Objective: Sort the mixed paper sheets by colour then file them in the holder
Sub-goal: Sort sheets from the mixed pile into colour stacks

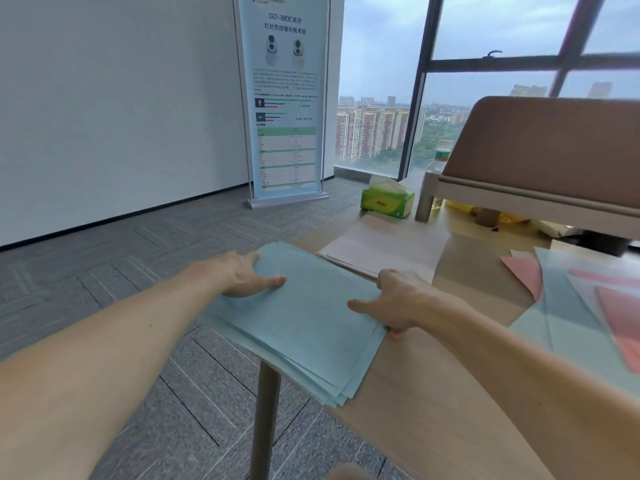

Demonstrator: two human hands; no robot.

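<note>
A stack of light blue sheets (pixel 304 320) lies at the left corner of the wooden table (pixel 433 393), partly overhanging its edge. My left hand (pixel 247 273) holds the stack's left edge, thumb on top and fingers hidden below. My right hand (pixel 394 301) grips the right edge, thumb lying on the top sheet. Behind the blue stack sits a pile of pale pink sheets (pixel 377 245). At the right, mixed pink and blue sheets (pixel 581 299) lie loosely overlapped. No file holder is visible.
A green tissue pack (pixel 388 200) stands at the table's far edge. A brown chair (pixel 547 157) rests upside down on the table at the right, with a bottle (pixel 441 157) behind it. A banner stand (pixel 285 98) is on the carpet by the window.
</note>
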